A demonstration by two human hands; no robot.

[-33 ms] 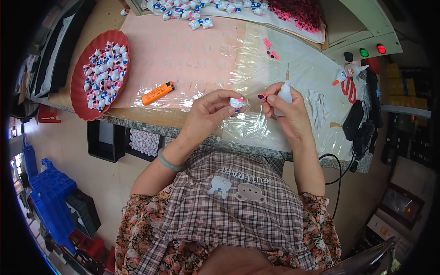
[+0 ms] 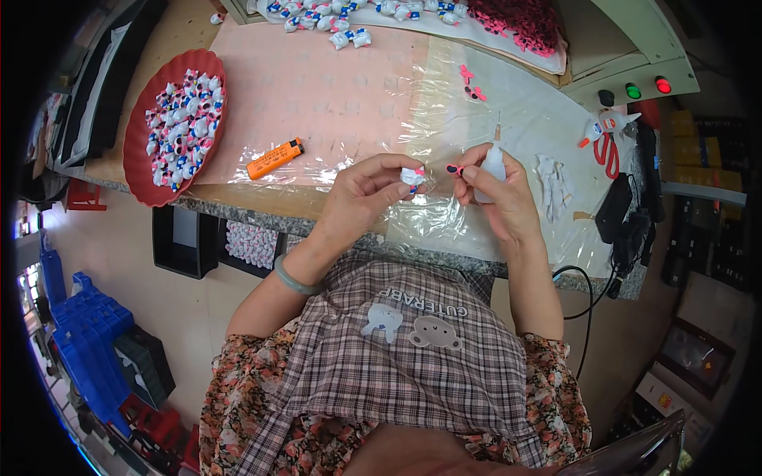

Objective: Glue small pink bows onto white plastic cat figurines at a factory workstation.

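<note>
Between thumb and fingers of my left hand (image 2: 367, 193) is a small white figurine (image 2: 412, 176) with pink and blue parts. My right hand (image 2: 502, 186) pinches a small pink piece with a dark spot (image 2: 455, 170) at its fingertips. That same hand also keeps a white needle-tip squeeze bottle (image 2: 493, 163) against its fingers, with the thin needle pointing away from me. A small gap separates the pink piece from the figurine, both held above the table's near part. Several loose pink pieces (image 2: 475, 94) lie farther off on the plastic sheet.
A red scalloped bowl (image 2: 135, 159) full of finished-looking figurines stands at left, near an orange lighter (image 2: 275, 159). More figurines (image 2: 341, 38) and a pink heap (image 2: 524, 28) lie at the back. Red-handled scissors (image 2: 607, 155), a glue bottle (image 2: 615, 120) and white gloves (image 2: 553, 186) are at right.
</note>
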